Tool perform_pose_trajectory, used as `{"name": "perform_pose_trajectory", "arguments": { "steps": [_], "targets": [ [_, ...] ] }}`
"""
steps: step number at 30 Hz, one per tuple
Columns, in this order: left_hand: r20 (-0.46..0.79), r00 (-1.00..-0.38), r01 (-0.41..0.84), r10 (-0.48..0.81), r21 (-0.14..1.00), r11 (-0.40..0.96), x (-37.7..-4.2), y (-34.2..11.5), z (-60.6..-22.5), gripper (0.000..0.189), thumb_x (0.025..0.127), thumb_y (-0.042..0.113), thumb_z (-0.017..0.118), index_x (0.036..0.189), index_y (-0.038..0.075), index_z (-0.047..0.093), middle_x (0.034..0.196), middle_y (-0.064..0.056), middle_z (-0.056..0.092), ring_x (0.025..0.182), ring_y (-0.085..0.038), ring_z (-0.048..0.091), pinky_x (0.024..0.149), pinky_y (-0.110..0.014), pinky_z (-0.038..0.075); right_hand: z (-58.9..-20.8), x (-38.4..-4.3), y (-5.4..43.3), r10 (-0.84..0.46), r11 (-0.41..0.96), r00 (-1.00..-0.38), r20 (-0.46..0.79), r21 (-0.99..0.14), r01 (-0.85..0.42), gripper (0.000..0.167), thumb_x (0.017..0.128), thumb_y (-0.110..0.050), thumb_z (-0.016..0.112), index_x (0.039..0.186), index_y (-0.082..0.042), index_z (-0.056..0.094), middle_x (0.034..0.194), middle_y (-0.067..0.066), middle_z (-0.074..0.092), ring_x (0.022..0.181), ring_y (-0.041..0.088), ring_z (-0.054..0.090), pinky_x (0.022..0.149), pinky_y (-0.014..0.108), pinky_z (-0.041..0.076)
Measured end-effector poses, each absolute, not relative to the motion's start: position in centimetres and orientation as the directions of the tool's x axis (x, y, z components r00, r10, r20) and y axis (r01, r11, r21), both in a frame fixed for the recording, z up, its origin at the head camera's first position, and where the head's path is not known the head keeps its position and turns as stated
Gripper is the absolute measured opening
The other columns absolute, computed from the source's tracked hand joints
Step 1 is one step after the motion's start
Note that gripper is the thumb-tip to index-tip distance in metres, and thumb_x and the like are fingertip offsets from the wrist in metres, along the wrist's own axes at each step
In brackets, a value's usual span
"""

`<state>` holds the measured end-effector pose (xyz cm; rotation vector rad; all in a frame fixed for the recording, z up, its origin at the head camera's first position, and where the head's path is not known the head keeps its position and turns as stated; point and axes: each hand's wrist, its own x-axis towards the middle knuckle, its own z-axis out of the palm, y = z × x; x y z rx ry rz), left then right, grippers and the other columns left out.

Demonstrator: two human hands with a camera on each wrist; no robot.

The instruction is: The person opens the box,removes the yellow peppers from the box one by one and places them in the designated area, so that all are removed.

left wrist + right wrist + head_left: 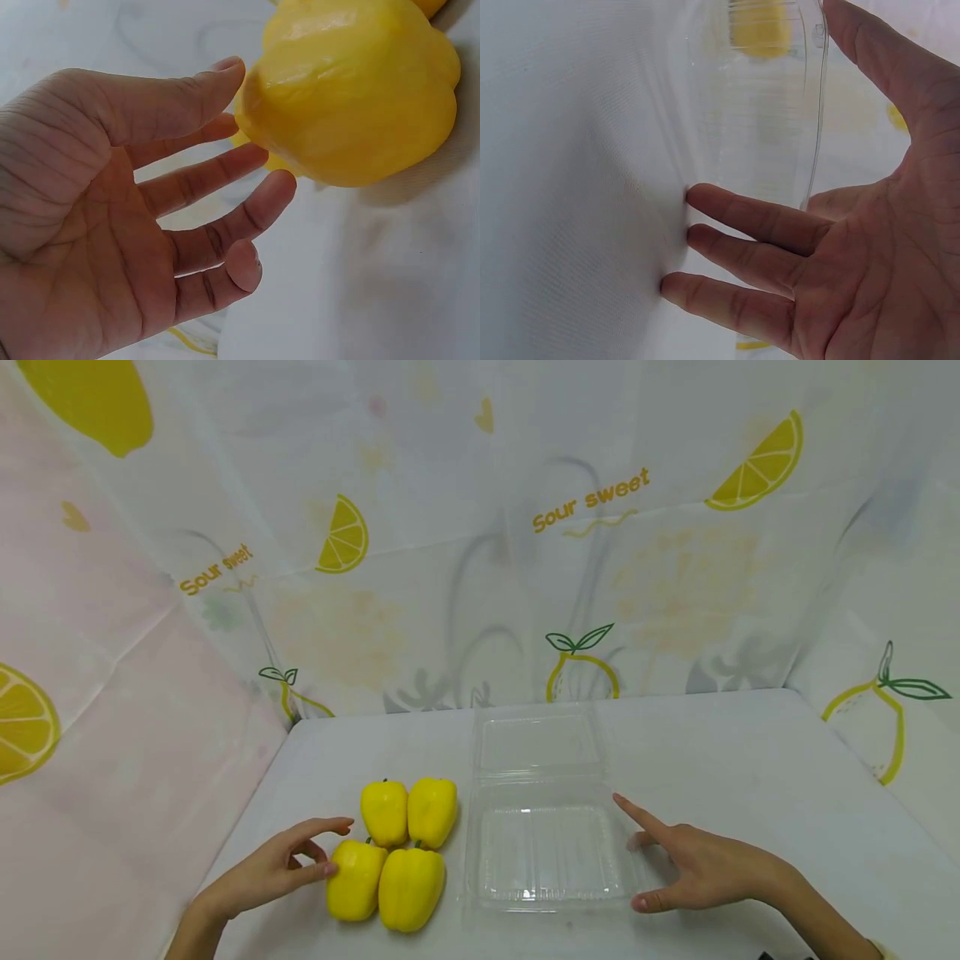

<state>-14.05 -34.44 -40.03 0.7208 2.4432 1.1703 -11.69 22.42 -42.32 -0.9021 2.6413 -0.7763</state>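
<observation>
Two rows of yellow bell peppers stand close together on the left of the table, the front-left pepper nearest my left hand. That hand's thumb tip is right at the side of this pepper, its fingers loosely bent and apart. A clear plastic clamshell box lies opened in the middle, its lid folded back toward the wall. At the box's right edge is my right hand, fingers spread. In the right wrist view three fingertips reach down to the white tabletop beside the box wall.
The other peppers are the front-right one, the back-left one and the back-right one. A white table carries everything. Lemon-printed cloth hangs behind it and on both sides.
</observation>
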Motion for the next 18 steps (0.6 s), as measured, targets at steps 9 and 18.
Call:
{"name": "perform_pose_trajectory", "arguments": {
  "steps": [9, 18],
  "targets": [
    [-0.108, -0.829, 0.252, 0.549, 0.805, 0.538, -13.93, -34.29, -40.5, 0.047, 0.098, 0.017, 0.062, 0.141, 0.001, 0.048, 0.136, -0.026, 0.051, 0.093, -0.018, 0.063, 0.075, -0.029, 0.052, -42.21, -11.64, 22.55, -0.631, 0.651, -0.774, -0.049, -0.575, -0.495, 0.107, 0.085, -0.06, 0.069, 0.159, -0.017, 0.005, 0.12, -0.008, 0.065, 0.096, 0.01, 0.054, 0.081, 0.035, 0.047],
    [-0.156, -0.829, 0.208, 0.536, 0.805, 0.556, -14.12, -34.38, -40.31, 0.047, 0.099, 0.018, 0.061, 0.141, 0.001, 0.048, 0.137, -0.026, 0.05, 0.093, -0.018, 0.063, 0.075, -0.03, 0.052, -42.04, -11.48, 22.17, -0.597, 0.683, -0.8, -0.059, -0.561, -0.468, 0.108, 0.083, -0.064, 0.067, 0.159, -0.019, 0.005, 0.121, -0.01, 0.063, 0.111, 0.022, 0.056, 0.085, 0.041, 0.048]
  ]
}}
